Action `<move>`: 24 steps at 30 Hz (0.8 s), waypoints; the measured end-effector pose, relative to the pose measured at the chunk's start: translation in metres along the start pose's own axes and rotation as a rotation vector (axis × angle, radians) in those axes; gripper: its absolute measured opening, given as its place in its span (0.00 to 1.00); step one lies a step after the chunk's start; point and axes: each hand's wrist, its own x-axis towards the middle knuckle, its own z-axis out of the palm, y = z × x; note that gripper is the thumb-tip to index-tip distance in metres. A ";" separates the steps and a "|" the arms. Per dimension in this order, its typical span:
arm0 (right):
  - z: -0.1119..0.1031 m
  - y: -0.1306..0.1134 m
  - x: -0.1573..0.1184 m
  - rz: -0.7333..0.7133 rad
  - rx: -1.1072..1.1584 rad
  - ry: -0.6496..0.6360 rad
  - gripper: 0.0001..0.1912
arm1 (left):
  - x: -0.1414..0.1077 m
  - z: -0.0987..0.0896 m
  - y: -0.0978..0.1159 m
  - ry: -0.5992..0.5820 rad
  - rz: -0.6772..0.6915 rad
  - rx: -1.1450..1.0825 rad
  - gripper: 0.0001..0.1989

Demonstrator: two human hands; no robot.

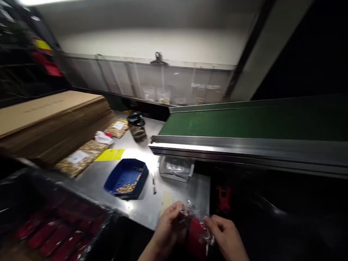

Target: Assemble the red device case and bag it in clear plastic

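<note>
Between my hands is a clear plastic bag [196, 232] with something dark red inside; the contents are too blurred to name. My left hand [170, 224] grips the bag's left edge near its top. On the other side, the thumb and fingers of my right hand [224, 233] pinch the bag's right edge. Both hands are at the lower middle of the view, just in front of the metal table [141, 212]. The lower part of the bag is dark and runs toward the bottom of the picture.
A box lined with dark plastic [108, 217] holds several red wrapped packs [54, 235] at lower left. On the table stand a blue tray [126, 174] with small gold pieces, a dark jar [137, 128] and gold bags [81, 157]. A green conveyor belt [231, 123] extends right; stacked cardboard [51, 112] stands left.
</note>
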 end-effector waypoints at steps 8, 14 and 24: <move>0.012 -0.029 -0.004 -0.043 -0.079 0.033 0.21 | -0.002 0.011 0.014 -0.010 0.190 0.626 0.22; 0.017 -0.026 -0.018 -0.097 -0.643 0.241 0.06 | -0.007 0.010 0.036 0.441 0.722 1.112 0.16; 0.016 -0.054 0.012 0.021 -0.288 0.223 0.19 | -0.027 0.010 0.005 0.108 0.430 1.162 0.10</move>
